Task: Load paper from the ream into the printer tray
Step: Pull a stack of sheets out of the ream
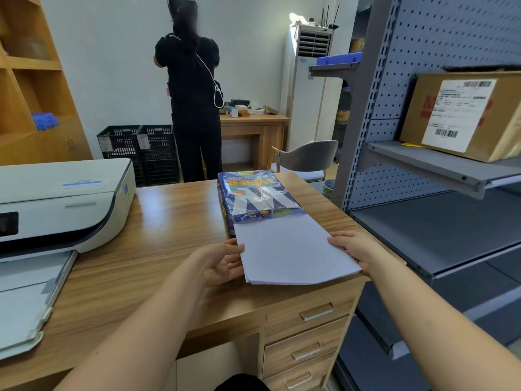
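Note:
A blue-wrapped ream [253,197] lies on the wooden desk [158,235], its near end torn open. A stack of white paper [293,251] sticks out of that end toward me. My left hand [222,263] grips the stack's left edge and my right hand [352,249] grips its right edge. The white printer [62,201] stands at the desk's left, with its paper tray [31,300] pulled out toward me and some white sheets lying in it.
Grey metal shelving [423,170] stands close on the right, holding a cardboard box [465,114]. Desk drawers [307,334] sit below the ream. A person in black [194,94] stands behind the desk, beside black crates [141,150] and a grey chair [310,156].

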A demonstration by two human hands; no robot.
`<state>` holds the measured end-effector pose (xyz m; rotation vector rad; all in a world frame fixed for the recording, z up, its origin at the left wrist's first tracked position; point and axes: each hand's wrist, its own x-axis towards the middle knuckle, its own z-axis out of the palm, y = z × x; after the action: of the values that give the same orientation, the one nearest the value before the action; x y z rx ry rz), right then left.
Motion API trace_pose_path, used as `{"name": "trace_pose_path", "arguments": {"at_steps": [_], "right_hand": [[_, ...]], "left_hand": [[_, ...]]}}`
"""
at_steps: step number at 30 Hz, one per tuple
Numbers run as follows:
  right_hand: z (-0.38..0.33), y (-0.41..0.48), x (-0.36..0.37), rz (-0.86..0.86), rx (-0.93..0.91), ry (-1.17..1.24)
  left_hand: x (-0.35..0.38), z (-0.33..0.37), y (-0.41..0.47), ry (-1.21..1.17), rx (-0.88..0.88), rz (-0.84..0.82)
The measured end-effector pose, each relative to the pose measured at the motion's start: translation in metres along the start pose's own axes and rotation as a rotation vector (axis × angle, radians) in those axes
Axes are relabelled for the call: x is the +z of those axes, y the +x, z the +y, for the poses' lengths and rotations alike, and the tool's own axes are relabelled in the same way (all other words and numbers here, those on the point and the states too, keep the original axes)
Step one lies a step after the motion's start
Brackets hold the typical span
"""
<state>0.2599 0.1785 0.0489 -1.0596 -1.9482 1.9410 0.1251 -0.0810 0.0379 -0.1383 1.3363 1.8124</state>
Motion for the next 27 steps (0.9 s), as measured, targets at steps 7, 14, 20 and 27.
{"name": "trace_pose_path", "arguments": {"at_steps": [7, 14, 20, 27], "right_hand": [[0.004, -0.018, -0.003, 0.021, -0.001, 0.087], [0.005, -0.047, -0.001, 0.034, -0.032, 0.154], [0.003, -0.077, -0.003, 0.041, -0.060, 0.170], [0.004, -0.110, -0.011, 0.084, -0.122, 0.180]], "left_hand": [[0.001, 0.000, -0.013, 0.048, 0.020, 0.007], [0.003, 0.000, -0.034, 0.088, 0.031, -0.003], [0.006, -0.006, -0.054, 0.126, 0.040, -0.008], [0.009, -0.010, -0.080, 0.130, 0.047, -0.053]]}}
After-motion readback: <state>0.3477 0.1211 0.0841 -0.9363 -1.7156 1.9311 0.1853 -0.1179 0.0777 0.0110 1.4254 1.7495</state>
